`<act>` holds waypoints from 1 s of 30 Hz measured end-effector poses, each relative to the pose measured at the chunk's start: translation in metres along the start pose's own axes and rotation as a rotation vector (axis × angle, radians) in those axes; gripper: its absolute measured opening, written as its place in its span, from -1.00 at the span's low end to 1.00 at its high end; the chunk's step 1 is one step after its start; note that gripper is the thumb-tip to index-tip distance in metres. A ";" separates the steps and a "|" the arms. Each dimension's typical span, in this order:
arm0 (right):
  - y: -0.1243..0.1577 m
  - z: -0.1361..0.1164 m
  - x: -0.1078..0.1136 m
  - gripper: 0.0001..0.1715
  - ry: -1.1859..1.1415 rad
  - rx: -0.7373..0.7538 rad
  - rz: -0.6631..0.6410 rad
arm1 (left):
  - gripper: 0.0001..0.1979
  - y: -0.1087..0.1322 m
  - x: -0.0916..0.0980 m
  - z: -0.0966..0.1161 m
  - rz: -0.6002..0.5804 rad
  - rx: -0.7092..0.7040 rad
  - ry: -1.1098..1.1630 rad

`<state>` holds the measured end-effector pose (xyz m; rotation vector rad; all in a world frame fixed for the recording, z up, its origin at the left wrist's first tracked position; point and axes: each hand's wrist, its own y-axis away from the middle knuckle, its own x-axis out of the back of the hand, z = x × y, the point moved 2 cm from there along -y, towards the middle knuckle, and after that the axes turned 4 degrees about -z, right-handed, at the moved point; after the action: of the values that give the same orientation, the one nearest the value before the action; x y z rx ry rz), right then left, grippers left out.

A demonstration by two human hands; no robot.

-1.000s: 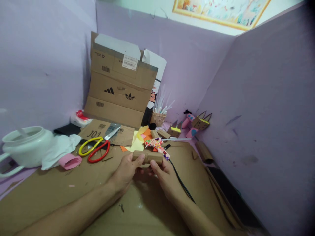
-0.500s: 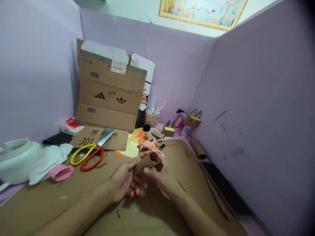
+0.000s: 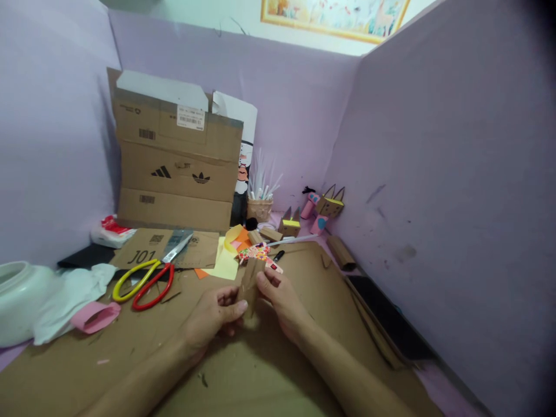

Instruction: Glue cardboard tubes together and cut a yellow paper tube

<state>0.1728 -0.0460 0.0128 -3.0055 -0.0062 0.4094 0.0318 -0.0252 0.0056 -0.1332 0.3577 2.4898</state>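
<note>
Both my hands hold a small brown cardboard tube upright above the cardboard sheet on the desk. My left hand pinches its lower end with thumb and fingers. My right hand grips its upper side, fingers closed on it. Just beyond the tube lies a colourful patterned paper piece among yellow and orange paper scraps.
Scissors with yellow and red handles lie to the left, beside a pink paper roll, a white cloth and a white jar. A flattened cardboard box leans on the back wall. Small cardboard figures and a basket of sticks stand behind.
The tube has turned from lying level between my hands to standing upright. The view has shifted right, so everything on the desk has slid left.
</note>
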 end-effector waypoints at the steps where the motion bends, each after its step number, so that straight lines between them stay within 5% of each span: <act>1: 0.000 0.000 0.000 -0.50 -0.026 -0.010 -0.023 | -0.57 0.000 0.001 0.001 -0.002 0.001 0.025; 9: -0.001 -0.004 0.000 -0.62 -0.207 -0.017 -0.102 | -0.64 -0.001 0.004 -0.001 -0.088 0.028 0.211; 13: -0.001 -0.005 0.001 -0.60 -0.195 0.013 -0.039 | -0.62 0.001 0.000 -0.001 -0.123 0.041 0.179; 25: 0.000 0.001 0.003 -0.58 -0.153 0.018 -0.056 | -0.42 -0.004 0.002 -0.006 0.005 -0.070 -0.107; 30: -0.003 -0.003 0.009 -0.48 -0.193 0.001 0.093 | -0.44 -0.002 0.001 -0.004 0.017 -0.046 -0.084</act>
<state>0.1826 -0.0428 0.0131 -2.9600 0.1184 0.7069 0.0324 -0.0243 0.0015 -0.0440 0.2677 2.5119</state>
